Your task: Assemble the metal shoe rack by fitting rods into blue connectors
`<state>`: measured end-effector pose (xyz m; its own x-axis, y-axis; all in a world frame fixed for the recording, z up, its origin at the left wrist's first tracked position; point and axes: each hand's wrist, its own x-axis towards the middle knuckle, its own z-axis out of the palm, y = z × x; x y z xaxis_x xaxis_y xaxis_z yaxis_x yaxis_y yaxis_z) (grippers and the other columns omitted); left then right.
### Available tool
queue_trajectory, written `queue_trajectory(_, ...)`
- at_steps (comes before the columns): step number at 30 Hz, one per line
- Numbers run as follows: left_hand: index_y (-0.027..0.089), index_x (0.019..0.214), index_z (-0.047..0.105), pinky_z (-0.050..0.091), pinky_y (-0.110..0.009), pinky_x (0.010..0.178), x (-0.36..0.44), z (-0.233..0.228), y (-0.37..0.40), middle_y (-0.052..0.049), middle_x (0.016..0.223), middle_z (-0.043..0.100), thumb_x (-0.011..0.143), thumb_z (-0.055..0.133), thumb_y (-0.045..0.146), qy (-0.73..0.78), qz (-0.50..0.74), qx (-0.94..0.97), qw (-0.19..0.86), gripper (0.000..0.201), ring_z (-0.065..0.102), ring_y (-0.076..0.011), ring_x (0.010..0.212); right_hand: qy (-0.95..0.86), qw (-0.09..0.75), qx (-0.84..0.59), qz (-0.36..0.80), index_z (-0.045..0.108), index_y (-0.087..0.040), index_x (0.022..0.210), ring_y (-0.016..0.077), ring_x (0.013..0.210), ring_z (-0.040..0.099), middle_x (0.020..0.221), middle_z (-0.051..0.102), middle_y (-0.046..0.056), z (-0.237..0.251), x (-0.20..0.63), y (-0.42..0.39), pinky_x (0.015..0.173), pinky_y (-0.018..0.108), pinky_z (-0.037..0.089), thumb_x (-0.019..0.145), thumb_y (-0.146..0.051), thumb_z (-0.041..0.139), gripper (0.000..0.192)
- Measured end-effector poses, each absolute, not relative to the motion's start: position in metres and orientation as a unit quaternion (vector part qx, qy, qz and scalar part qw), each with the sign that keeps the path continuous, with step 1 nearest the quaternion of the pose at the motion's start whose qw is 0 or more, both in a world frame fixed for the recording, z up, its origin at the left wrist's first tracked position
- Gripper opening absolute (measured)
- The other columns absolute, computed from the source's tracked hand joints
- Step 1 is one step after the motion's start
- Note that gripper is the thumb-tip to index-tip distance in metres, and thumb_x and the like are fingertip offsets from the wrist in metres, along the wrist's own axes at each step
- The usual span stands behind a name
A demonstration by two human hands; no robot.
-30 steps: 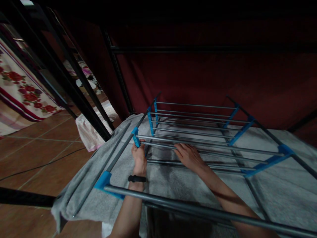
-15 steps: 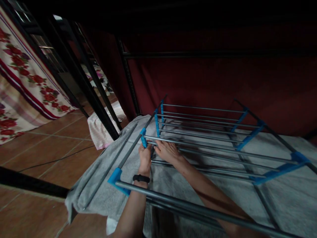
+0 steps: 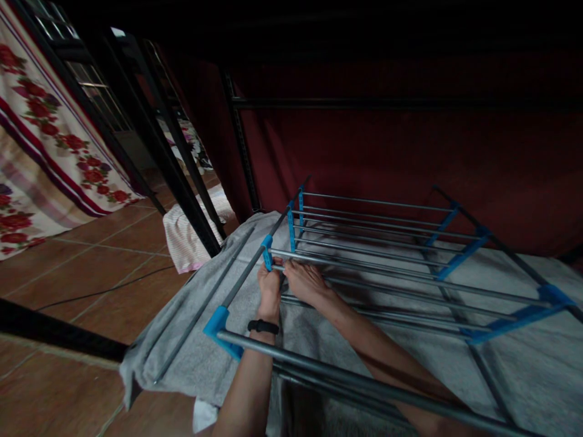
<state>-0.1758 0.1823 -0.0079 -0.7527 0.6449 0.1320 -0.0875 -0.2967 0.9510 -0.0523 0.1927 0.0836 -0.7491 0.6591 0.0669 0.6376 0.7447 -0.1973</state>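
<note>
A rack of grey metal tubes joined by blue plastic brackets lies on a grey blanket. My left hand, with a black band on its wrist, is closed at the lower end of a blue bracket on the rack's left side. Just to its right, my right hand has its fingers curled over a thin metal rod that runs toward that bracket. The fingertips of both hands are partly hidden. Both forearms reach in past the thick front tube.
A loose grey tube lies along the blanket's left side. Black metal posts stand at left, before a floral cloth. A striped cloth hangs near the tiled floor. Behind the rack is a dark red wall.
My right hand's fingers have drawn in from lying flatter to curling round the rod, close to my left hand. My left hand stays at the bracket. The view has shifted slightly.
</note>
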Motion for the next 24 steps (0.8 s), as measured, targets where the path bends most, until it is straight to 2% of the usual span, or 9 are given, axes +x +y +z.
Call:
queue_trajectory(5, 0.018, 0.079, 0.065, 0.048, -0.028, 0.071, -0.177, -0.01, 0.181, 0.0, 0.074, 0.063, 0.058, 0.059, 0.023, 0.539, 0.765, 0.258, 0.24, 0.022, 0.055, -0.0144, 0.068, -0.932, 0.066, -0.347, 0.08, 0.05, -0.025, 0.143, 0.0263, 0.106, 0.07, 0.124, 0.071, 0.011, 0.08, -0.052, 0.185, 0.09, 0.04, 0.051, 0.108, -0.035, 0.026, 0.044)
queue_trajectory(11, 0.018, 0.084, 0.066, 0.048, -0.028, 0.072, -0.178, -0.011, 0.181, 0.001, 0.072, 0.062, 0.059, 0.059, 0.022, 0.532, 0.768, 0.262, 0.24, 0.026, 0.056, -0.014, 0.068, -0.938, 0.048, -0.327, 0.104, 0.047, -0.035, 0.149, 0.0238, 0.108, 0.07, 0.123, 0.072, 0.007, 0.081, -0.051, 0.194, 0.092, 0.038, 0.05, 0.108, -0.033, 0.029, 0.045)
queue_trajectory(17, 0.019, 0.087, 0.067, 0.048, -0.028, 0.073, -0.176, -0.01, 0.18, 0.001, 0.074, 0.063, 0.061, 0.061, 0.023, 0.529, 0.77, 0.266, 0.237, 0.027, 0.057, -0.0145, 0.07, -0.938, 0.048, -0.326, 0.106, 0.046, -0.038, 0.15, 0.0252, 0.108, 0.069, 0.126, 0.071, 0.007, 0.079, -0.051, 0.197, 0.093, 0.04, 0.05, 0.108, -0.035, 0.028, 0.046)
queue_trajectory(24, 0.018, 0.089, 0.069, 0.05, -0.029, 0.074, -0.176, -0.01, 0.18, 0.001, 0.069, 0.061, 0.061, 0.061, 0.027, 0.526, 0.771, 0.261, 0.249, 0.031, 0.059, -0.0157, 0.07, -0.941, 0.033, -0.312, 0.125, 0.043, -0.038, 0.153, 0.0232, 0.113, 0.068, 0.125, 0.072, 0.006, 0.086, -0.049, 0.202, 0.095, 0.036, 0.05, 0.107, -0.035, 0.032, 0.048)
